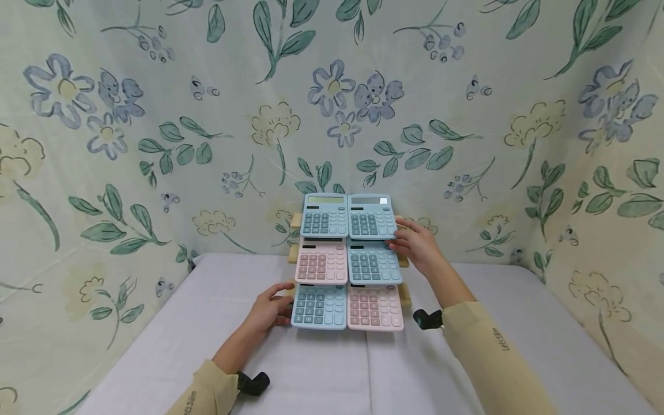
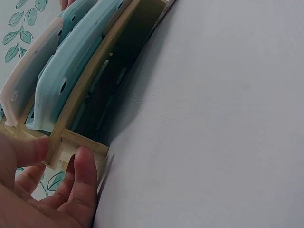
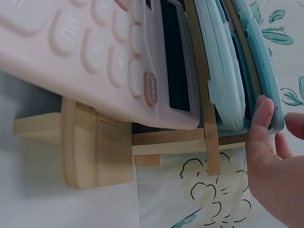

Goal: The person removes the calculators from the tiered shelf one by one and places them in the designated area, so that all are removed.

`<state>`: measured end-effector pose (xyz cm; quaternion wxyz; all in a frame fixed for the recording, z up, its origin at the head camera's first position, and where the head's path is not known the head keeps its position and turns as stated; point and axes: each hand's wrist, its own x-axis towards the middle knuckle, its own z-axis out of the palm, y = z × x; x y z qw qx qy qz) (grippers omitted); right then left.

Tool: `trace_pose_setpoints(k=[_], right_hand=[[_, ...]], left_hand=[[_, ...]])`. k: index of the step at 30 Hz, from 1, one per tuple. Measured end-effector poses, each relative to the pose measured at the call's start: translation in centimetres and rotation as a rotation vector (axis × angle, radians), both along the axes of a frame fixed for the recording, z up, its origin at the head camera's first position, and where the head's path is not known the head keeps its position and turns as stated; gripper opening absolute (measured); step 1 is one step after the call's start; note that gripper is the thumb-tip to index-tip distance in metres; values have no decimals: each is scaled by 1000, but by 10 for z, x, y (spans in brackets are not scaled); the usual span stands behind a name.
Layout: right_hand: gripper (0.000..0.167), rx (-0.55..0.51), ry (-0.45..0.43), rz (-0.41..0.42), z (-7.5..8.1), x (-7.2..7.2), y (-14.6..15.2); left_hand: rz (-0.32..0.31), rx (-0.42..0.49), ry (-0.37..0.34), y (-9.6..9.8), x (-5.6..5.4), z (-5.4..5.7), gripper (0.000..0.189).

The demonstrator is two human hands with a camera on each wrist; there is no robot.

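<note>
Nearby, above the bench [image 1: 311,380], the fingers of the left hand [image 1: 270,308] pinch the left end of the wooden rack [image 3: 97,152]. Farther off, at the rack's upper right, the fingers of the right hand [image 1: 419,245] grip the top blue calculator [image 1: 372,217] by its lower corner. Likely light, stiff and slightly slick, it is best held by its edges. Floral cloth [image 1: 415,115] hangs behind the rack.

calculators [image 1: 324,218]: four blue, two pink | rack [image 3: 97,152]: tan | backdrop [image 1: 332,40]: blue-green floral | tabletop [image 1: 311,374]: whitish
</note>
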<state>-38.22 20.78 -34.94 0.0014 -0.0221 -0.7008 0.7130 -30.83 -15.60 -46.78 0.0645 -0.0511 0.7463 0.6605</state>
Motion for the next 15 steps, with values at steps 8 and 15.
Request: trace_pose_setpoints(k=[8, 15], right_hand=[[58, -11, 16, 19, 0, -1, -1], [60, 16, 61, 74, -3, -3, 1]], left_hand=[[4, -5, -4, 0, 0, 1, 42], [-2, -6, 4, -1, 0, 1, 42]])
